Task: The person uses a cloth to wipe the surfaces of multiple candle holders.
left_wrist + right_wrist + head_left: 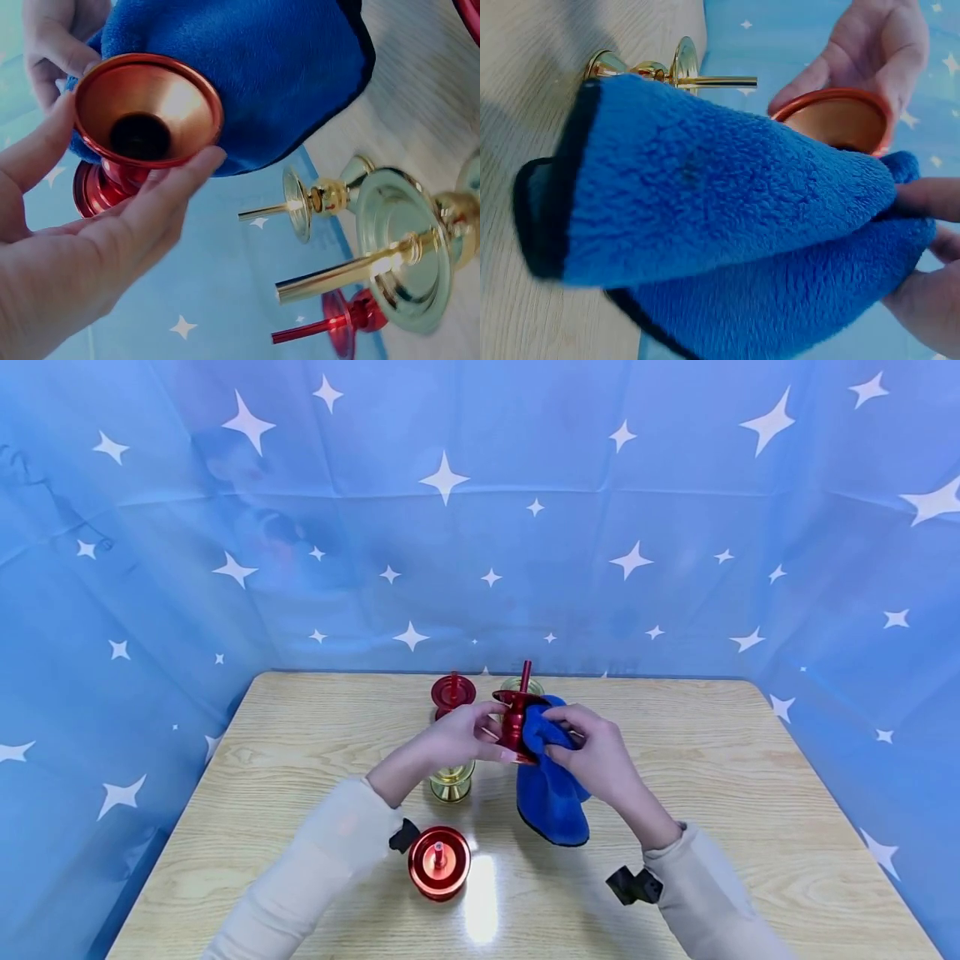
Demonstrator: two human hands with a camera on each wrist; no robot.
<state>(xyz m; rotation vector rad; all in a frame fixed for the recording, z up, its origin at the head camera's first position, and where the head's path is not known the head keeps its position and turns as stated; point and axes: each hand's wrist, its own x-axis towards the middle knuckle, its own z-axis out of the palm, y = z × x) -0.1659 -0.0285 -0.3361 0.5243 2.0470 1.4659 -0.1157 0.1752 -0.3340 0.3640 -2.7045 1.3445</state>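
Observation:
My left hand (459, 733) grips a red metallic candlestick (513, 720) raised above the table, its spike pointing up. In the left wrist view, the hollow underside of its base (180, 109) faces the camera, with thumb and fingers at the rim. My right hand (597, 753) pinches a blue plush cloth (553, 806) with dark edging. The cloth lies against the right side of the candlestick and hangs down in folds. In the right wrist view, the cloth (705, 180) covers part of the base.
On the wooden table (315, 727) stand a red candlestick (453, 691) at the back, a gold one (517, 687) behind the held piece, another gold one (451, 787) below the left hand, and a red one (439, 864) near the front. A blue starred curtain (480, 527) surrounds the table.

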